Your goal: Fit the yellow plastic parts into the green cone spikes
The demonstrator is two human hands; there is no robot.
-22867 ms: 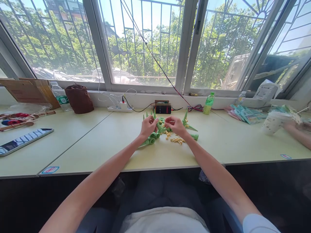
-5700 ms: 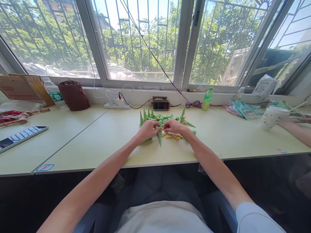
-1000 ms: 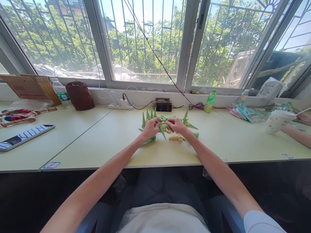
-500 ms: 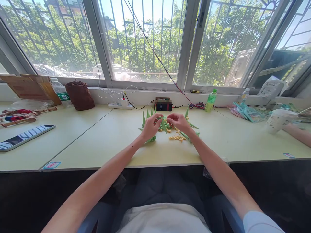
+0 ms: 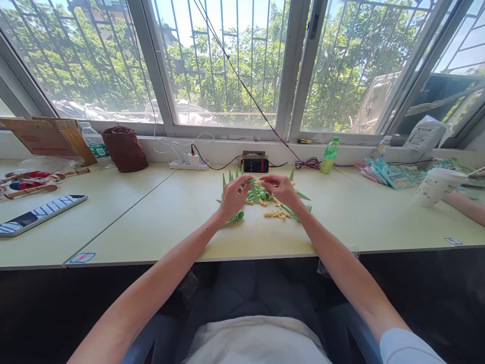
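My left hand (image 5: pixel 234 196) is closed in a pinch on a pointed green plastic cone (image 5: pixel 254 191), whose tip points down toward the table. Facing it, my right hand (image 5: pixel 282 191) has thumb and fingertips pressed together; a small yellow piece (image 5: pixel 258 183) shows by these fingertips, partly hidden. Beneath and around both hands lie several more green cones and tubes, with one green tube (image 5: pixel 238 216) below my left wrist. A loose heap of small yellow pieces (image 5: pixel 277 215) lies in front of my right hand. Some green cones (image 5: pixel 224 187) stand upright behind my left hand.
A phone (image 5: pixel 255 166) leans at the back, near a power strip (image 5: pixel 189 163). To the right stand a green bottle (image 5: pixel 329 155) and a white cup (image 5: pixel 439 186), beside another person's arm (image 5: pixel 468 206). At left are a brown pouch (image 5: pixel 124 149) and a large phone (image 5: pixel 41 215).
Both hands have risen slightly away from me. The green cone in my left hand has swung from slanting toward the front right to pointing nearly straight down. The yellow heap stays put.
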